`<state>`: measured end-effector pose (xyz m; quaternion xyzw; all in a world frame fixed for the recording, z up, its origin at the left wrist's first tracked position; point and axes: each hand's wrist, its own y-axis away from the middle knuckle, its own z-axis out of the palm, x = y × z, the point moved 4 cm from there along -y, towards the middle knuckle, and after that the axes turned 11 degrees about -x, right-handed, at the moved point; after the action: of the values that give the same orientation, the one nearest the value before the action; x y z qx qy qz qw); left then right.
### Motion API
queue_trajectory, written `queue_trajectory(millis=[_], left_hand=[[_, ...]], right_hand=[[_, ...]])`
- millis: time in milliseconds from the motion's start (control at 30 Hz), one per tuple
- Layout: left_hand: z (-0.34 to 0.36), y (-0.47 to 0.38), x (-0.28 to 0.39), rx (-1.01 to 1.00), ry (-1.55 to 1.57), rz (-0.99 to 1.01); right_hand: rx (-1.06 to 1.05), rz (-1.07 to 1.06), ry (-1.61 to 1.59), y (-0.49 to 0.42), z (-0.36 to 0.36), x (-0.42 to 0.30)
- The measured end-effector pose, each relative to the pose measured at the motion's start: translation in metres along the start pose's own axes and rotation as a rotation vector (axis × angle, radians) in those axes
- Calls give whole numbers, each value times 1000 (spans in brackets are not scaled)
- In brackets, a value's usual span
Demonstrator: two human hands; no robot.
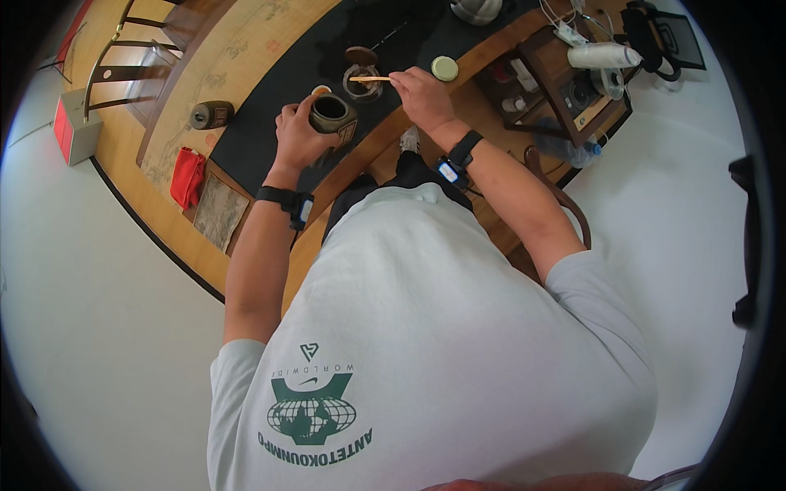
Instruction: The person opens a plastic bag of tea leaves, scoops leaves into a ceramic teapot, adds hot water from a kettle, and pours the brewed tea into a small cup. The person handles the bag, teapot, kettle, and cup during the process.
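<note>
My left hand (301, 136) grips a dark ceramic jar (342, 127) with its round mouth uncovered, tilted a little over the black table mat (270, 92). Between the thumb and fingers of my right hand (424, 98) is the end of a thin wooden scoop or stick (371, 78). Its other end lies over a glass jar (362, 92), whose contents are hard to make out. A brown round lid (360, 55) is just beyond that glass jar. Near my right hand sits a pale green lid (444, 69). Part of a small orange and white item (321, 90) shows behind the ceramic jar.
On the left stand another dark jar (212, 115), a folded red cloth (188, 178) and a framed stone-like panel (221, 210). A metal pot (476, 9) is at the far edge. To the right, a wooden side cabinet (546, 92) bears a plastic-wrapped roll (605, 55) and cables.
</note>
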<state>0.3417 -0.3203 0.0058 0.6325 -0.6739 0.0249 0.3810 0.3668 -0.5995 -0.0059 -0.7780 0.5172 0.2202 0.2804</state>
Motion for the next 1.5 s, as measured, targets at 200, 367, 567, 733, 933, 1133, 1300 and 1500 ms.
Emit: queue_trajectory(millis=[200, 367, 567, 733, 933, 1133, 1300, 1500], left_hand=[[-1, 3, -3, 26, 1, 20], [-3, 7, -1, 37, -39, 74], [-4, 16, 18, 29, -99, 149], [-6, 24, 30, 30, -139, 199], [-4, 33, 32, -5, -174, 198], [-2, 36, 32, -19, -198, 203], [-2, 37, 35, -4, -217, 236], [-4, 35, 38, 6, -250, 280]], right_hand=[[87, 39, -139, -8, -24, -21], [-116, -71, -210, -10, -29, -46], [-243, -478, 53, -17, 0, -68], [-320, -565, 217, -13, 18, -70], [-443, -463, 132, -7, 25, -62], [-519, -370, 49, -8, 25, -58], [-519, -267, -1, -13, 18, -57], [-385, -403, 85, -11, 15, -61]])
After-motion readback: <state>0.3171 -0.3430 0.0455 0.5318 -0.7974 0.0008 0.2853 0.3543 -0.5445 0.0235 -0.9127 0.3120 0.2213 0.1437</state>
